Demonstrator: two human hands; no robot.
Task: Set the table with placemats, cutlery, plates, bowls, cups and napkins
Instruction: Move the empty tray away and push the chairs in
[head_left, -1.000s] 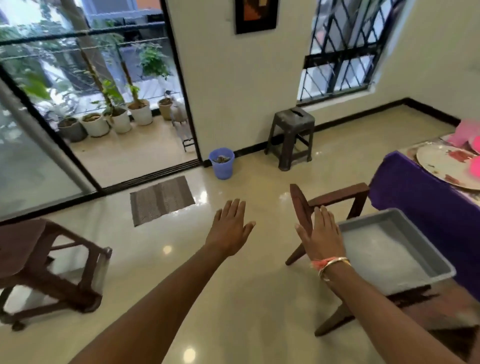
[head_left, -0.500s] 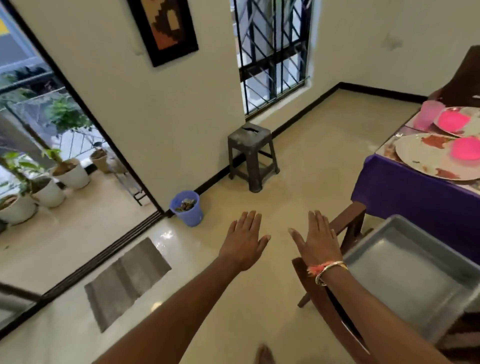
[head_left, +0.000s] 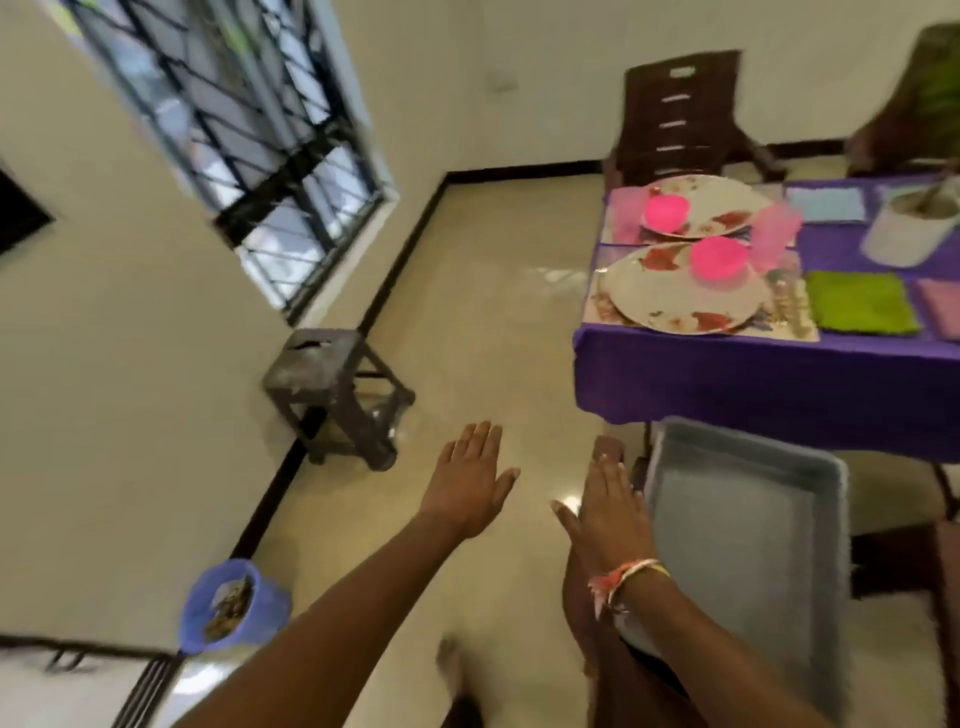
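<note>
**View swings right onto the table; both hands empty**

The left hand (head_left: 470, 480), low at 6 o'clock, and the right hand (head_left: 608, 512) just beside it lie flat with fingers straight and hold nothing, as they did a second ago. At 4 o'clock the grey tray (head_left: 737, 519) sits on a brown chair (head_left: 576, 597) and looks empty. What changed is the view. It has turned right, so the blue bin (head_left: 234, 605) has slid to 8 o'clock and the stool (head_left: 332, 395) to 10 o'clock. The purple table (head_left: 753, 379), earlier cut off by the right edge, now fills 1 to 3 o'clock.

On it the near plate (head_left: 670, 301) carries a pink bowl (head_left: 719, 260). A pink cup (head_left: 776, 231), blurred cutlery (head_left: 787, 301) and a green napkin (head_left: 860, 309) lie to its right. Beyond is a second plate (head_left: 717, 205) with its own bowl (head_left: 666, 210).

With the tray bare and two places apparently laid, the setting looks close to finished.
</note>
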